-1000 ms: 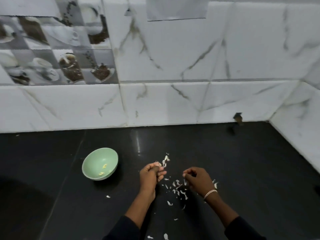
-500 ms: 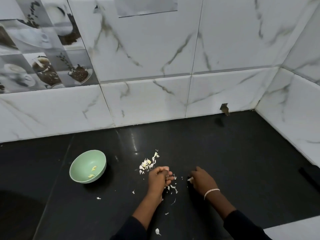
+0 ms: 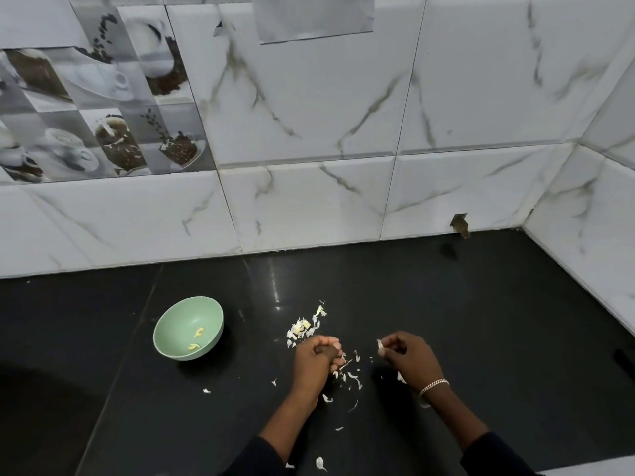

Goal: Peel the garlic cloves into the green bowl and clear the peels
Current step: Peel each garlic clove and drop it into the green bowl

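— Head view: how many cloves are lying in the green bowl [image 3: 161,334]?
— Two pale peeled cloves [image 3: 196,339]. The left hand [image 3: 314,360] is curling closed; the right hand [image 3: 409,357] is pinching one white peel [image 3: 380,345] over the black counter [image 3: 481,321].

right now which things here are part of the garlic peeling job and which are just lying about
Part of the job:
green bowl with peeled cloves
pile of peels and loose scraps on the black counter
left hand, closed
right hand, pinching a peel scrap

Just there:
paper sheet on the wall
bracelet
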The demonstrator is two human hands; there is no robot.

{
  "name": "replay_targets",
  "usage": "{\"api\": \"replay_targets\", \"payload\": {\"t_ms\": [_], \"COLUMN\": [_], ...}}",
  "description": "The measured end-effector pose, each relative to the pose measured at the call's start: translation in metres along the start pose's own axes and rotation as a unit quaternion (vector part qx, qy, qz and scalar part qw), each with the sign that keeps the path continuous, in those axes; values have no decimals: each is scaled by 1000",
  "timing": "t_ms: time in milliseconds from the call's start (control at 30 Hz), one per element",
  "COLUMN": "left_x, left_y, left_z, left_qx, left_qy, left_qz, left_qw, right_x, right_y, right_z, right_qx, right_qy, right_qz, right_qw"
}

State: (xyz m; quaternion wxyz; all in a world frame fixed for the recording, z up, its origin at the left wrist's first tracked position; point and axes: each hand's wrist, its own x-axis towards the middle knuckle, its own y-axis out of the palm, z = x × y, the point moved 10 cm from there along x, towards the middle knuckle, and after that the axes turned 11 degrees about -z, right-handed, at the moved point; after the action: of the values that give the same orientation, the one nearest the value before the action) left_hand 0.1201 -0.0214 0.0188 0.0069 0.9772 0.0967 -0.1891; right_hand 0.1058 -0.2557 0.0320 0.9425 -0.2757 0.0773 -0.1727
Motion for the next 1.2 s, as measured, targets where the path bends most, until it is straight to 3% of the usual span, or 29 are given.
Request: {"api": "replay_targets", "payload": {"t_ms": [133, 267, 467, 733, 900, 1033, 1100, 1200], "left_x": [-7, -19, -23, -26, -28, -31, -32, -32], "left_y": [19, 40, 42, 42, 41, 42, 40, 31], "left_z": [-1, 0, -7, -11, -11, -7, -4, -1], "left_qx": [28, 54, 72, 215, 178, 47, -30, -92], "left_qy": [19, 37, 66, 125, 103, 23, -25, -67], "left_qz": [44, 94, 91, 83, 89, 99, 105, 111], "left_qw": [998, 993, 991, 965, 974, 994, 994, 987], "right_x": [-10, -24, -27, -33, -40, -42, -35, -20], "right_y": [7, 19, 21, 22, 27, 24, 10, -10], "right_z": [18, 30, 31, 29, 22, 17, 8, -10], "right_qx": [98, 124, 83, 7, 156, 243, 185, -24], "right_qy": [25, 21, 6, -22, 67, 134, 124, 54], "right_qz": [45, 86, 82, 20, 22, 3, -26, -41], "right_qw": [994, 988, 993, 1000, 985, 961, 975, 997]}}
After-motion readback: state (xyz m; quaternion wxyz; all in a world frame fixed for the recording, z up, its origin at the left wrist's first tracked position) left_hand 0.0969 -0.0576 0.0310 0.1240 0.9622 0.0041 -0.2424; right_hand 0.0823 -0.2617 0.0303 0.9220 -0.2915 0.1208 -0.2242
